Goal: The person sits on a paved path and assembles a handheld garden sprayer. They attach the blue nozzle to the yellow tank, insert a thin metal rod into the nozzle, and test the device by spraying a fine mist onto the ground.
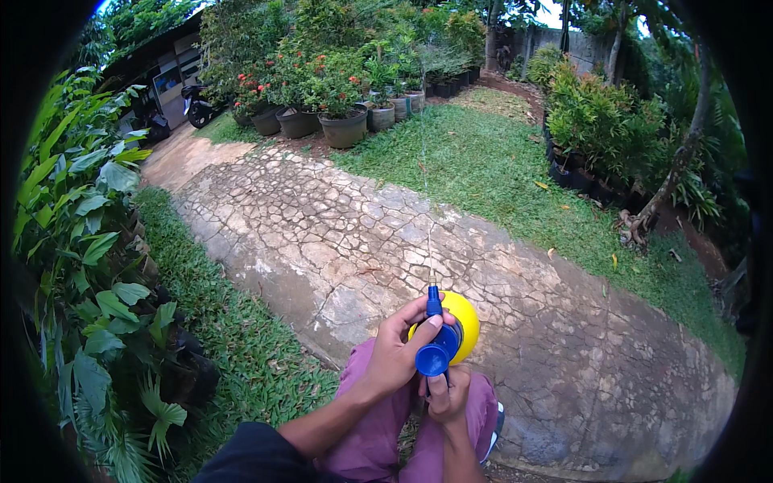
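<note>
A hand pump sprayer (465, 318) with a round yellow tank and a blue head is held out over my knees. Its blue nozzle with a brass-coloured tip points away from me, and a thin stream of water rises from it toward the plants. My left hand (393, 348) wraps the nozzle side of the blue head, thumb on top. Below the round blue pump knob (432, 360), my right hand (451, 396) is closed round the sprayer's handle, its thumb pointing up. Part of the handle is hidden by my fingers.
A cracked stone path (338, 233) runs under and ahead of me, with grass (483, 161) beyond it. Potted shrubs (342, 127) with red flowers line the far side. Leafy plants (105, 306) crowd the left, and a slanting tree trunk (680, 169) stands at right.
</note>
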`<state>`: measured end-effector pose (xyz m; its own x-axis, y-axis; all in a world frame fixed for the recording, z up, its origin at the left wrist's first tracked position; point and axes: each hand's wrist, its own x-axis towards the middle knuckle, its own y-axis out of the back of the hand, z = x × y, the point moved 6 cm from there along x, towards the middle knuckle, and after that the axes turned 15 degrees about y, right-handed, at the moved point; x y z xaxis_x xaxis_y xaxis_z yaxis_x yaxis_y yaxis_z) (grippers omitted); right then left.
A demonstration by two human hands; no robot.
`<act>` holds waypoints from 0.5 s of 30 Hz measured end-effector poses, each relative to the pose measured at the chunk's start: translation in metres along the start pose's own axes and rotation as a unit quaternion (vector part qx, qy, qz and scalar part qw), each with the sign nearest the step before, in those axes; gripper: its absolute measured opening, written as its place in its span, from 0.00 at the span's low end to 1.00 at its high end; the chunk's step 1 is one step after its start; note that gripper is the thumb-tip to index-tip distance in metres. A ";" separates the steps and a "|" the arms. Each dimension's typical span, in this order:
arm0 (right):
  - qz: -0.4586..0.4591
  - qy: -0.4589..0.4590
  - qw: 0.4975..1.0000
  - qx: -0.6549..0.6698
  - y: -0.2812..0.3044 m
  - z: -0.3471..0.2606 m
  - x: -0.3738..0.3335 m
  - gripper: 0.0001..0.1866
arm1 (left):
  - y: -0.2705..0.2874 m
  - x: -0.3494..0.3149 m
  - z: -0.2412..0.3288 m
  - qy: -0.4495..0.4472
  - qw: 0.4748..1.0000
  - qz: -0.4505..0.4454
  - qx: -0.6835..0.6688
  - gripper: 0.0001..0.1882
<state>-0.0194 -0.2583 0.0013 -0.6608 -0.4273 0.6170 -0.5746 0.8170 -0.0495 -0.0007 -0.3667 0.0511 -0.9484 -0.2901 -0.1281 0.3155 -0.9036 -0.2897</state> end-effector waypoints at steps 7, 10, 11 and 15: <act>-0.078 0.029 0.994 0.067 -0.014 0.010 -0.006 0.25 | 0.013 -0.029 0.004 -0.037 0.994 0.101 0.033 0.21; -0.086 0.006 0.993 0.078 -0.024 0.015 -0.006 0.26 | 0.024 -0.029 0.004 -0.024 0.994 0.103 0.005 0.20; -0.084 -0.001 0.993 0.082 -0.027 0.015 -0.005 0.26 | 0.027 -0.029 0.004 -0.018 0.994 0.104 0.006 0.20; -0.048 0.001 0.995 0.089 -0.039 0.007 -0.005 0.29 | 0.036 -0.028 0.002 -0.008 0.994 0.110 -0.004 0.21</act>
<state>0.0032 -0.2911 -0.0058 -0.5978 -0.4990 0.6274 -0.7113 0.6911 -0.1281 0.0376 -0.3916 0.0461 -0.8568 -0.4854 -0.1737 0.5154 -0.8155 -0.2632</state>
